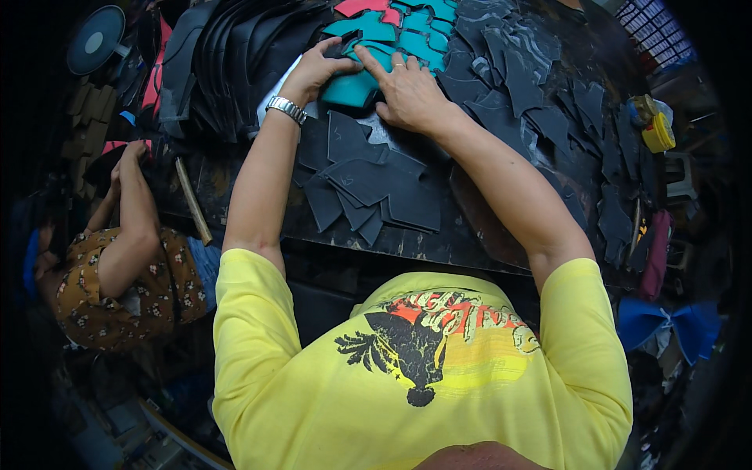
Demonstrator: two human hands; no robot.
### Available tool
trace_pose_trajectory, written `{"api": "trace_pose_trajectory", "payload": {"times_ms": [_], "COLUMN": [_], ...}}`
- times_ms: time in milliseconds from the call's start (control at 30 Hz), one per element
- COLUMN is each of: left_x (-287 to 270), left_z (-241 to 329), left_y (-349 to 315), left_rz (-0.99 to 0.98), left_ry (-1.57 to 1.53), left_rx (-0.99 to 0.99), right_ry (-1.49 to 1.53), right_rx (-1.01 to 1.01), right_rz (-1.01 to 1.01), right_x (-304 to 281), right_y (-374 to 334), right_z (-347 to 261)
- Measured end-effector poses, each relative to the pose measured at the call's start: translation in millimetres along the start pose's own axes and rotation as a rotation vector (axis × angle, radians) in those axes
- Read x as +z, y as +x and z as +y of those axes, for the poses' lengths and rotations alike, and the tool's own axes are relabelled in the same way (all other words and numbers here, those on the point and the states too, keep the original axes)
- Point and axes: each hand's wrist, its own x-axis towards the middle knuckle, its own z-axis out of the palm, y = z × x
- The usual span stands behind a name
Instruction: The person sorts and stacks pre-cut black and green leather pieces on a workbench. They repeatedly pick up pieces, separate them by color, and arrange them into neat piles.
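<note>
My left hand (pixel 317 69), with a metal watch on the wrist, pinches a small dark cut piece (pixel 342 47) at the edge of a row of teal cut pieces (pixel 376 35). My right hand (pixel 407 92) lies flat beside it, its forefinger pressing on a teal piece (pixel 350 88). Just below both hands lies a loose pile of dark grey cut pieces (pixel 368 184) on the black worktable (pixel 439 243). Red pieces (pixel 362 6) show at the far end of the teal row.
Stacked black curved pieces (pixel 227 55) stand at the left; more dark grey pieces (pixel 540 86) cover the right. A yellow tape roll (pixel 658 133) sits at the right edge. A wooden stick (pixel 193 200) lies at the left edge. Another person in a flowered shirt (pixel 117 274) works at left.
</note>
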Motion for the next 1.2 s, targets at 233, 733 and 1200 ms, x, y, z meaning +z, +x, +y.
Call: {"api": "trace_pose_trajectory", "payload": {"times_ms": [233, 733, 1200], "left_x": [3, 25, 101], "left_z": [13, 21, 21], "left_y": [-6, -53, -128], "left_rz": [-0.225, 0.166, -0.033], "left_ry": [-0.493, -0.158, -0.223], "left_rx": [-0.119, -0.133, 0.148], "right_ry": [0.1, 1.245, 2.093], "right_rx": [0.105, 0.482, 0.99], "right_rz": [0.082, 0.565, 0.357], "right_x": [-6, -76, -83], "right_y": [13, -10, -105], "right_z": [0, 3, -45]}}
